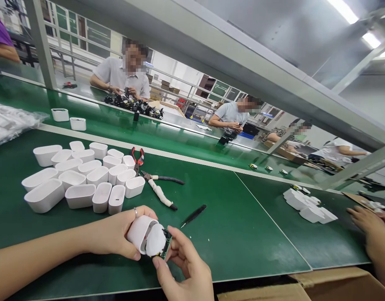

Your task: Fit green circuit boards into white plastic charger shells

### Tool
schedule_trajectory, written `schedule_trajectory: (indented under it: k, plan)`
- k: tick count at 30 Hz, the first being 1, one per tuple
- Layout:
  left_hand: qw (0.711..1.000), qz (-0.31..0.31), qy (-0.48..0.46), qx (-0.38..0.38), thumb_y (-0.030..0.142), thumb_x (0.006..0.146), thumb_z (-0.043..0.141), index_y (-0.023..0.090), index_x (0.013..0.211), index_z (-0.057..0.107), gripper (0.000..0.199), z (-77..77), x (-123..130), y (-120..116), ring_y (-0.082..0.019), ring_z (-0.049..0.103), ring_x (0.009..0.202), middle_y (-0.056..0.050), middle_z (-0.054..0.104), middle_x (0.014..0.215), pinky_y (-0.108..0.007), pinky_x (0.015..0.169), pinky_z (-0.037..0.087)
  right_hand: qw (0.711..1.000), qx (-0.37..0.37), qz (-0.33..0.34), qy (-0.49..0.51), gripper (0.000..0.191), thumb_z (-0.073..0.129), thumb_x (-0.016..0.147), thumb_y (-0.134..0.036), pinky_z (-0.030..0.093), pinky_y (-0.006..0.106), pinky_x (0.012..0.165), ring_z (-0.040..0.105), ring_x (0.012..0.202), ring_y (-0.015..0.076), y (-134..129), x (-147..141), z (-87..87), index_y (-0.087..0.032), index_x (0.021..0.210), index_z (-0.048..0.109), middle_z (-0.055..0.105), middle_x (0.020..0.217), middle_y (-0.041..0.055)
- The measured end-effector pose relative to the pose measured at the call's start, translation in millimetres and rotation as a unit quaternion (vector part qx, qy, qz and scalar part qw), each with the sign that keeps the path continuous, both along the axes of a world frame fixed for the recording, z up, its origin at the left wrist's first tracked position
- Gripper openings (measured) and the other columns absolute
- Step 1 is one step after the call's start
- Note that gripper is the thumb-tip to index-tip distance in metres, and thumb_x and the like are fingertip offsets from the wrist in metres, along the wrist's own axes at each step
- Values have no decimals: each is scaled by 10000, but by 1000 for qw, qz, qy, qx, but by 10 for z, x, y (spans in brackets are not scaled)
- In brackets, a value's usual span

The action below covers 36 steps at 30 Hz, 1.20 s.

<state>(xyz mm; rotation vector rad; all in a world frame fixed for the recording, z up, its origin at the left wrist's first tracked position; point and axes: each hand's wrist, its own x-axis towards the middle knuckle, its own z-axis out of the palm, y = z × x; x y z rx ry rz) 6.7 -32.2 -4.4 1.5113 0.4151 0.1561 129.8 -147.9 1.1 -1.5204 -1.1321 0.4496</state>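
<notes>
My left hand (122, 234) is closed around a white plastic casing (138, 232), its open end turned to the right. My right hand (188, 265) pinches a green circuit board (166, 246) by its edges between thumb and fingers. A rounded white piece (156, 239) sits against the board, partly at the casing's mouth; how far it reaches inside is hidden. Beyond my left hand stand several similar white casings (72, 179) in a cluster, mostly with their open tops up.
White-handled pliers (159, 192), red-handled cutters (137, 160) and black tweezers (194, 215) lie on the green bench. A clear bag (13, 123) is at left. White parts (308, 205) lie at right near another person's hand (368, 225). A cardboard box (343, 286) stands below the front edge.
</notes>
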Motion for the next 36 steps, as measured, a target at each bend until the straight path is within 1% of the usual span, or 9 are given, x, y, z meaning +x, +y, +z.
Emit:
schedule_trajectory:
  k: [6,14,17,20,23,27,30,33,36]
  plan:
    - [1000,-2,15,16,108,546,568,218,979,354,495,43,-9,-10,-112,456,710,55,494,784,-195,578,350,1000,-4,6,17,316,545,589,-164,455,109,546,500,525,50,21,2,-33,-224,898,574,533,629,-45]
    - [1000,-1,-14,-11,131,540,593,224,989,360,514,-16,-8,-1,-149,488,773,36,521,807,-237,642,376,992,13,16,-127,342,504,649,-179,462,170,540,505,545,90,69,8,-140,-212,988,530,535,665,-7]
    - [998,5,-34,-49,119,529,603,229,980,361,523,-48,-15,-3,-128,470,753,46,500,799,-213,620,361,980,54,3,-189,387,500,687,-203,473,197,586,536,619,115,70,3,-196,-223,1072,465,551,733,12]
    - [993,1,-53,-102,80,512,598,224,950,364,518,-60,-1,-4,-91,436,695,59,465,774,-178,567,329,959,108,-8,-261,350,465,740,-305,465,262,714,543,852,173,72,26,-304,-240,1083,444,543,964,61]
    - [979,-9,-93,-179,53,483,586,208,924,366,517,-56,39,-15,-70,414,671,57,448,776,-162,549,303,937,145,29,-318,352,385,780,-375,440,321,778,474,1011,218,116,73,-414,-241,1102,428,447,1145,89]
    - [956,11,-116,-269,27,410,556,206,990,358,639,-75,78,-29,-92,430,711,38,436,811,-185,580,297,926,153,91,-333,433,392,777,-303,434,342,794,424,1079,227,200,103,-462,-206,1191,309,379,1216,120]
    - [950,30,-104,-293,7,376,531,231,1090,308,781,-134,68,-18,-147,431,838,19,443,883,-218,646,294,906,169,124,-368,472,440,722,-192,441,340,785,418,1087,232,236,58,-441,-195,1178,320,379,1225,130]
    - [946,26,-118,-302,3,372,543,254,1113,308,817,-185,48,1,-182,399,933,11,444,951,-236,685,287,913,164,99,-361,453,436,698,-112,456,304,760,459,1049,216,255,-15,-420,-190,1139,370,430,1188,134]
    - [942,24,-124,-312,11,364,542,237,1109,322,809,-180,43,8,-193,400,944,1,449,973,-232,660,292,936,142,60,-315,328,432,735,-162,465,281,739,504,997,205,264,-71,-420,-196,1061,440,503,1112,120]
